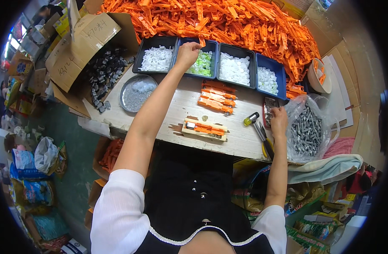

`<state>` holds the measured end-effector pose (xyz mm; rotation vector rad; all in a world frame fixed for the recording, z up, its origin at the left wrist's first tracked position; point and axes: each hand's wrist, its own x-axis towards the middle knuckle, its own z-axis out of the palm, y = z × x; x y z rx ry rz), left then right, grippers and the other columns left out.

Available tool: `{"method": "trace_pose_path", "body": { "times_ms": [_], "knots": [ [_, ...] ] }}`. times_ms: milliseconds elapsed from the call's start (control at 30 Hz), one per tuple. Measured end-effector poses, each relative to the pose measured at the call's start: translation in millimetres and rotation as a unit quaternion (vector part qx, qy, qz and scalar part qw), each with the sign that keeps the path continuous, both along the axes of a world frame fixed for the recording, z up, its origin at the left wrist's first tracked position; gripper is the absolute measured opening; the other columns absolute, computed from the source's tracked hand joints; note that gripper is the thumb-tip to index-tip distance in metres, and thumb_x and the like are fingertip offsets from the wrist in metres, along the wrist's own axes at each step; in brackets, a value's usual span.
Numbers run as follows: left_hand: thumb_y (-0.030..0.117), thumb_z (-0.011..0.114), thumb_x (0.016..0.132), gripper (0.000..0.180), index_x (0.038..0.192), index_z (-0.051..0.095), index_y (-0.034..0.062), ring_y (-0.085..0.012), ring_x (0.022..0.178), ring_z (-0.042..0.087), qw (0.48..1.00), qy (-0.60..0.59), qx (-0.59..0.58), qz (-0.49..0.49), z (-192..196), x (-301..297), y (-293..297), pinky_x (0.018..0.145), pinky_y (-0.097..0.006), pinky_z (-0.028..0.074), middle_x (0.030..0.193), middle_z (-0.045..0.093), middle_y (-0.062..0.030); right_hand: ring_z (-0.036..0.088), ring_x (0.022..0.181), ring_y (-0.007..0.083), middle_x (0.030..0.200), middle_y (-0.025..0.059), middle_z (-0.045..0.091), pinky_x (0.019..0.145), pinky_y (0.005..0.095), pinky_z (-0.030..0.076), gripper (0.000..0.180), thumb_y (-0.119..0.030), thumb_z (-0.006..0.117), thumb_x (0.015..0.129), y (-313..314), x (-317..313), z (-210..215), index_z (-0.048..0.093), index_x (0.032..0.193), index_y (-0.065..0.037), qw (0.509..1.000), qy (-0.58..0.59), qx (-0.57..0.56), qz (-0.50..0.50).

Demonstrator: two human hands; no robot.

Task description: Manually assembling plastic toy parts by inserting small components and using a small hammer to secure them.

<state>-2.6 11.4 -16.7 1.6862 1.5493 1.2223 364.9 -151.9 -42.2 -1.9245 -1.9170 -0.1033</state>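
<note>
My left hand is stretched out over the bin of green and white plastic pieces, its fingers drawn together near the bin's far rim. What they hold, if anything, is hidden. My right hand dips its fingertips into a small box of tiny metal parts, fingers bent together; their contents cannot be made out. Before me a pale fixture block carries an orange plastic part with a white and dark piece at its left end. Behind it several orange parts lie stacked in a row.
A huge orange heap rises behind bins of white pieces. Left are a round metal dish and a carton spilling dark parts. Right are a hammer, pliers and a bag of metal springs or screws.
</note>
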Motion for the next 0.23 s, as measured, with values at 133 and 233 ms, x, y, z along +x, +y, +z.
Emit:
{"method": "trace_pose_path", "body": {
  "times_ms": [133, 233],
  "knots": [
    [0.009, 0.056, 0.077, 0.014, 0.085, 0.068, 0.0097, -0.027, 0.084, 0.059, 0.996, 0.064, 0.05, 0.032, -10.4, -3.3, 2.7, 0.076, -0.036, 0.046, 0.089, 0.06, -0.0124, 0.053, 0.08, 0.0324, 0.084, 0.0144, 0.052, 0.069, 0.0391, 0.042, 0.013, 0.001, 0.054, 0.074, -2.9, -0.9, 1.4, 0.061, 0.083, -0.005, 0.999, 0.019, 0.036, 0.0],
    [0.013, 0.059, 0.077, 0.013, 0.087, 0.069, 0.0122, -0.0268, 0.091, 0.057, 1.0, -0.016, 0.002, 0.015, -8.1, -4.0, 1.3, 0.084, -0.041, 0.041, 0.093, 0.059, -0.015, 0.053, 0.08, 0.0323, 0.085, 0.0144, 0.052, 0.069, 0.0386, 0.042, 0.01, -0.001, 0.056, 0.074, -3.8, -0.4, 1.4, 0.061, 0.082, -0.004, 0.996, 0.057, 0.072, 0.012]
  ]
}}
